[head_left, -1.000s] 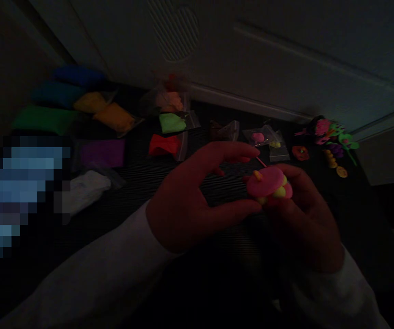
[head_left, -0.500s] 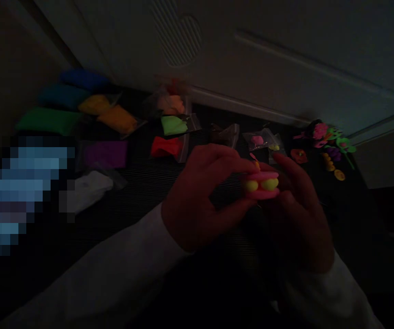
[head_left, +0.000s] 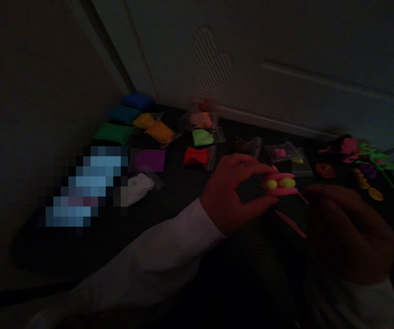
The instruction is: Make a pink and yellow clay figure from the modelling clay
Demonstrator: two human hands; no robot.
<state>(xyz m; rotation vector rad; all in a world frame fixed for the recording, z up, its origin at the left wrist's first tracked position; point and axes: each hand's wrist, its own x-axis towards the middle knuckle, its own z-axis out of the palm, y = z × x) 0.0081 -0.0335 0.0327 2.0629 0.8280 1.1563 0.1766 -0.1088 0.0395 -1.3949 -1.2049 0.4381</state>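
Observation:
The scene is very dim. My left hand pinches a small clay piece: two pink discs with yellow balls between them, held level above a dark ribbed mat. My right hand is just right of it, fingers curled; a thin pink stick pokes out near its fingertips. Another pink stick-like tool lies on the mat below the clay piece.
Bags of coloured clay lie across the mat: blue, green, orange, purple, white, red, light green. Finished clay figures sit at the right. A white door stands behind.
The view shifted, so everything sits further right. My right hand has let go of the clay piece and moved right and lower; my left hand now holds it alone.

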